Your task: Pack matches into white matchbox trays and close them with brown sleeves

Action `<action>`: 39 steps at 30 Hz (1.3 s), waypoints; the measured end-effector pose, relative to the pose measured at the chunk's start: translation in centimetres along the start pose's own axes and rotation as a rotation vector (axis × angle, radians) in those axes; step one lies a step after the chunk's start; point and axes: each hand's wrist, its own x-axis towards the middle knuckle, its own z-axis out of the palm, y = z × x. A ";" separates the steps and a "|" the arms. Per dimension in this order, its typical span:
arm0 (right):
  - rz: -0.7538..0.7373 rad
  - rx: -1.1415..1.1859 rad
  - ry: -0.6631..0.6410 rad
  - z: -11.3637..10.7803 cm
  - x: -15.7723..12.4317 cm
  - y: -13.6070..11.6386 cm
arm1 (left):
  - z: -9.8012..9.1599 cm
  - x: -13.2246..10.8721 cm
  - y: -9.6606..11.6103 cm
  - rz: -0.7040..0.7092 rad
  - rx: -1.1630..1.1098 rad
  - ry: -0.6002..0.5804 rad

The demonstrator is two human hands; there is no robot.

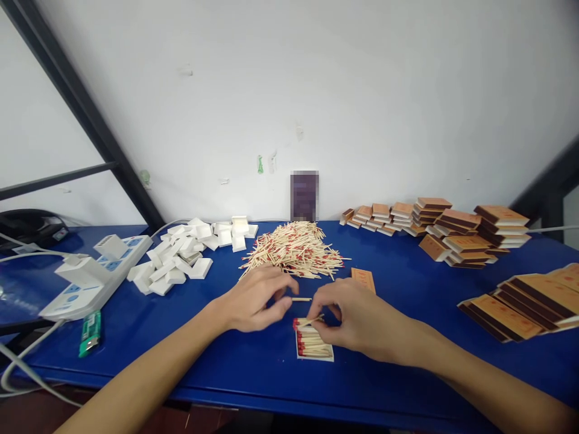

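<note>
A small white matchbox tray [332,358] lies in front of me, with red-tipped matches [314,345] lined up inside, heads to the left. My right hand [350,313] is over its upper right part, thumb and fingers pinched on a few matches [316,320]. To the left, my left hand [257,298] hovers near the tray with thumb and forefinger apart and nothing between them. One single match [301,299] shows between the two hands. Behind them rises a large loose heap of matches [296,250]. Partly behind my right hand lies an orange matchbox sleeve [363,278].
Several empty white trays [181,253] are piled at the left, by a white power strip [97,277] and a green packet [90,333]. Orange matchboxes [456,232] stand stacked at the right, with flat sleeves [529,301] nearer me. The blue table [235,374] meets a white wall.
</note>
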 end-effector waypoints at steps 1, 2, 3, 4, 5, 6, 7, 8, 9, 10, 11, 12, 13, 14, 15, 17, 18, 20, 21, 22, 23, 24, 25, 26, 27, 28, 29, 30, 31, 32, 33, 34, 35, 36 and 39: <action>0.009 -0.017 -0.042 0.0 -0.2 -0.1 | 0.0 0.0 -0.2 -0.037 0.018 -0.004; 0.013 -0.039 -0.075 0.0 -0.3 -0.1 | 0.1 0.1 -0.4 -0.066 0.047 -0.020; 0.014 -0.066 -0.099 0.0 -0.4 -0.2 | 0.3 0.2 -0.5 -0.081 0.078 -0.042; 0.008 -0.093 -0.117 0.1 -0.6 -0.3 | 0.4 0.2 -0.6 -0.077 0.107 -0.067; 0.000 -0.120 -0.127 0.2 -0.8 -0.4 | 0.6 0.3 -0.6 -0.063 0.130 -0.085; -0.008 -0.145 -0.133 0.2 -0.9 -0.5 | 0.7 0.3 -0.5 -0.048 0.147 -0.097; -0.018 -0.167 -0.136 0.2 -1.1 -0.7 | 0.8 0.4 -0.5 -0.038 0.157 -0.104; -0.028 -0.184 -0.144 0.3 -1.2 -0.9 | 0.8 0.4 -0.3 -0.032 0.160 -0.104; -0.037 -0.196 -0.155 0.3 -1.3 -1.1 | 0.7 0.4 -0.2 -0.031 0.158 -0.101; -0.045 -0.206 -0.169 0.3 -1.3 -1.3 | 0.7 0.4 -0.1 -0.032 0.156 -0.094; -0.049 -0.218 -0.189 0.3 -1.3 -1.4 | 0.6 0.4 -0.1 -0.036 0.161 -0.084; -0.052 -0.235 -0.207 0.3 -1.3 -1.5 | 0.5 0.4 -0.1 -0.044 0.174 -0.076; -0.052 -0.253 -0.223 0.2 -1.2 -1.6 | 0.5 0.4 -0.1 -0.057 0.191 -0.072; -0.052 -0.271 -0.236 0.2 -1.1 -1.7 | 0.4 0.4 -0.1 -0.069 0.207 -0.076; -0.053 -0.284 -0.242 0.1 -1.0 -1.7 | 0.4 0.4 -0.2 -0.082 0.215 -0.088; -0.059 -0.302 -0.233 0.0 -0.9 -1.6 | 0.5 0.4 -0.3 -0.094 0.190 -0.134; -0.066 -0.307 -0.227 0.0 -0.9 -1.5 | 0.5 0.3 -0.4 -0.095 0.158 -0.158; -0.079 -0.319 -0.224 -0.1 -0.8 -1.4 | 0.6 0.2 -0.5 -0.093 0.089 -0.176; -0.088 -0.320 -0.230 -0.1 -0.8 -1.3 | 0.7 0.1 -0.5 -0.093 0.065 -0.168; -0.097 -0.320 -0.238 -0.1 -0.9 -1.3 | 0.7 0.1 -0.6 -0.093 0.050 -0.153; -0.102 -0.318 -0.242 0.0 -0.8 -1.2 | 0.7 0.0 -0.6 -0.094 0.046 -0.139; -0.108 -0.316 -0.243 0.0 -0.8 -1.2 | 0.7 0.0 -0.7 -0.096 0.049 -0.133; -0.118 -0.314 -0.243 0.0 -0.8 -1.2 | 0.8 0.0 -0.8 -0.100 0.056 -0.136; -0.130 -0.311 -0.241 0.0 -0.8 -1.1 | 0.8 0.0 -0.9 -0.107 0.063 -0.143; -0.141 -0.310 -0.236 0.0 -0.9 -1.1 | 0.9 0.1 -1.0 -0.111 0.069 -0.150; -0.154 -0.309 -0.229 0.0 -0.9 -1.1 | 0.9 0.1 -1.0 -0.110 0.075 -0.154; -0.167 -0.307 -0.219 -0.1 -0.9 -1.1 | 1.0 0.1 -1.1 -0.104 0.080 -0.153; -0.176 -0.306 -0.209 -0.1 -0.9 -1.1 | 1.1 0.1 -1.1 -0.095 0.086 -0.150; -0.179 -0.306 -0.201 -0.1 -1.0 -1.1 | 1.1 0.1 -1.1 -0.087 0.093 -0.146; -0.179 -0.305 -0.196 -0.2 -1.0 -1.1 | 1.2 0.1 -1.1 -0.077 0.099 -0.141; -0.178 -0.304 -0.193 -0.2 -1.0 -1.1 | 1.2 0.1 -1.1 -0.070 0.104 -0.139; -0.175 -0.300 -0.190 -0.2 -1.1 -1.1 | 1.2 0.1 -1.0 -0.066 0.109 -0.138; -0.170 -0.297 -0.187 -0.2 -1.1 -1.1 | 1.2 0.2 -1.0 -0.064 0.112 -0.138; -0.168 -0.293 -0.186 -0.2 -1.1 -1.1 | 1.2 0.2 -1.0 -0.062 0.114 -0.139; -0.180 -0.285 -0.193 -0.2 -1.1 -1.1 | 1.2 0.2 -0.9 -0.051 0.125 -0.140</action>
